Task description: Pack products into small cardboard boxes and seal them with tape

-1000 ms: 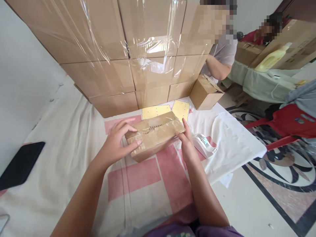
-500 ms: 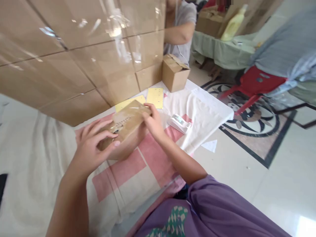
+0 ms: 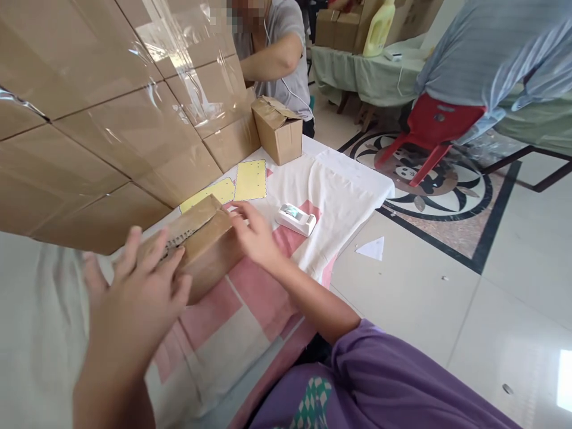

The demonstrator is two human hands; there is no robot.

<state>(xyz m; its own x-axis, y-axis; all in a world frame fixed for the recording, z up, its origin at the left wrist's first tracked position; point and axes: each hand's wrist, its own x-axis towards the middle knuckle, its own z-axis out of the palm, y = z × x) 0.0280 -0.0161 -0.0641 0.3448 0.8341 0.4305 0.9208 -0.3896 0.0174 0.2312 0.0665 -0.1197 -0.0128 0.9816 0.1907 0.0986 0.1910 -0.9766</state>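
Note:
A cardboard box (image 3: 214,238) lies on the cloth-covered table in front of me. Its top seam has a dark gap between the flaps, with a strip of dark printed marks beside it. My left hand (image 3: 138,292) is raised over the box's near left end, fingers spread and slightly blurred, holding nothing. At the far right end, my right hand (image 3: 257,238) has its fingers bent around the box's top edge. A white tape dispenser (image 3: 295,220) rests to the right of that hand. Two yellow cards (image 3: 251,180) lie beyond the box.
Stacked, taped cartons (image 3: 125,125) wall off the left and back. A smaller carton (image 3: 279,131) with loose flaps stands at the table's far end. Across from me sits a person in a grey shirt (image 3: 286,65). Another person occupies a red chair (image 3: 442,122) at right.
My left hand has lifted off the box and spread its fingers. A gap now shows along the box's top seam. The view has swung right; my right hand stays at the box's end.

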